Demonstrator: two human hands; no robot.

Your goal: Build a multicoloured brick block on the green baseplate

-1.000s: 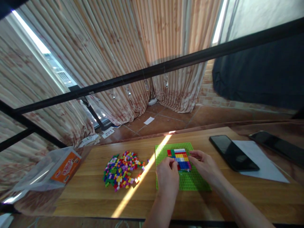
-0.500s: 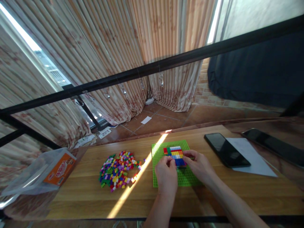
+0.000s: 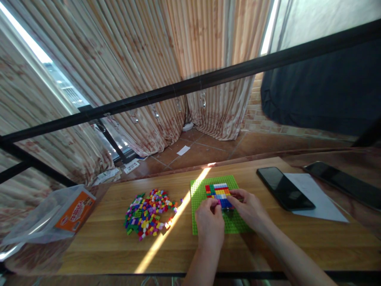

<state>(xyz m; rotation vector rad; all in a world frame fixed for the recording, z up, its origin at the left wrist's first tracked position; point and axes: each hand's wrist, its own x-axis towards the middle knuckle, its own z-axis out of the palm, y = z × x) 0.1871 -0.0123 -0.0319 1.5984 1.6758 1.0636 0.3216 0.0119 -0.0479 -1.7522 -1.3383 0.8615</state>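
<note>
Baseplate [image 3: 236, 225]: studded plastic. Tabletop [image 3: 104, 246]: smooth wood. Box [image 3: 38, 218]: glossy plastic. Phone screen [image 3: 284, 186]: glossy. Curtains [image 3: 208, 35]: cloth.

Bright sunlight stripe [image 3: 153, 246] across table [image 3: 101, 250]

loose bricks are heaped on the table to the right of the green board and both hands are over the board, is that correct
Not quite: the head view shows the loose bricks heaped on the table to the left of the green board. The left hand and right hand are indeed both over the board.
</note>
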